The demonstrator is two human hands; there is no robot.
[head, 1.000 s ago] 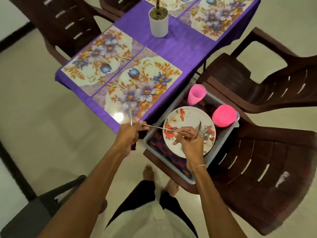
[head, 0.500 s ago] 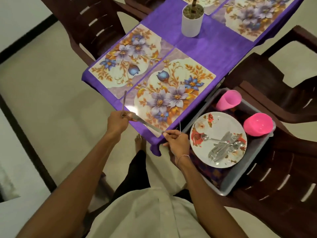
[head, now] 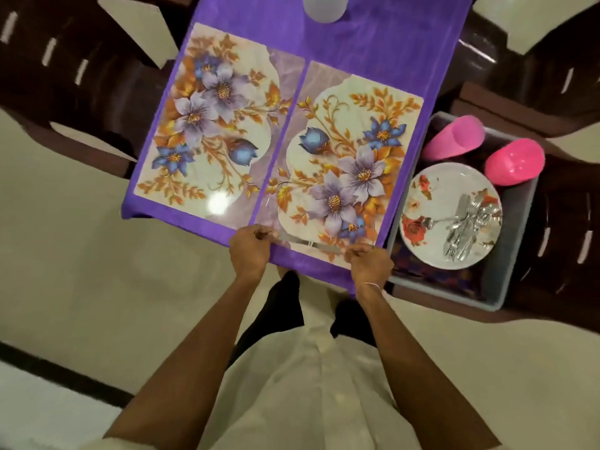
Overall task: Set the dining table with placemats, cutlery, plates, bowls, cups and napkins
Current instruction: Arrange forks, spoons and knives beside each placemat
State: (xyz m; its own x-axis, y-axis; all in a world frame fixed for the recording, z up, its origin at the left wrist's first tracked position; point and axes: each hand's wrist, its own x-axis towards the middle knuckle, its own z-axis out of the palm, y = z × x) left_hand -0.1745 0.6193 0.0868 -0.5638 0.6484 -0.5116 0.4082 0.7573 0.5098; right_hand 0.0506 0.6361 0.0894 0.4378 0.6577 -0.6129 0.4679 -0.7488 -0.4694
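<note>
Both hands at the near table edge with cutlery.
Left hand [head: 250,251] grips one end of a knife [head: 308,244] lying across the near edge of the right placemat [head: 341,125]. Right hand [head: 370,264] pinches a thin utensil [head: 374,230] at the knife's other end; its type is too blurred to tell. Left placemat [head: 207,108] lies just beside on the purple tablecloth [head: 373,43]. Gray tub [head: 516,254] on the right chair [head: 568,222] holds a plate [head: 431,203] with a cutlery pile [head: 467,222], a pink cup [head: 454,138] and a pink bowl [head: 514,162].

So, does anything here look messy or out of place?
Nothing spilled or broken. The one untidy spot: cutlery heaped crisscross on the flowered plate in the grey tub, which sits on a chair beside the table.
</note>
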